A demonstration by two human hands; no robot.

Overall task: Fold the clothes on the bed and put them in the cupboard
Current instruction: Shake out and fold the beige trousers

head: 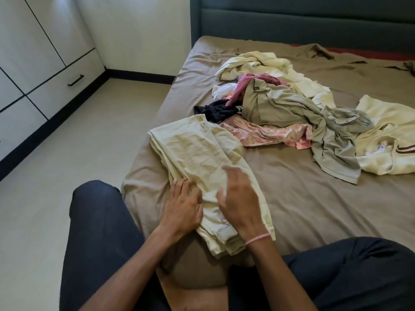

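Observation:
A pale yellow garment (193, 149) lies folded lengthwise on the near corner of the bed (303, 198). My left hand (183, 206) rests on its near left edge with the fingers laid flat on the cloth. My right hand (240, 198) hovers just over the garment's near right part, fingers loosely spread and holding nothing. Behind it lies a heap of unfolded clothes: a grey-green shirt (292, 108), a pink patterned piece (265, 133), a dark navy item (217, 110), a maroon piece (253, 81) and cream garments (258, 61).
A white cupboard (33, 52) with closed doors and a drawer with a black handle (76, 80) stands along the left wall. Beige floor runs between it and the bed. Another cream top (386, 140) lies at the right. A dark headboard (303, 21) is behind. My dark-trousered knees frame the bed corner.

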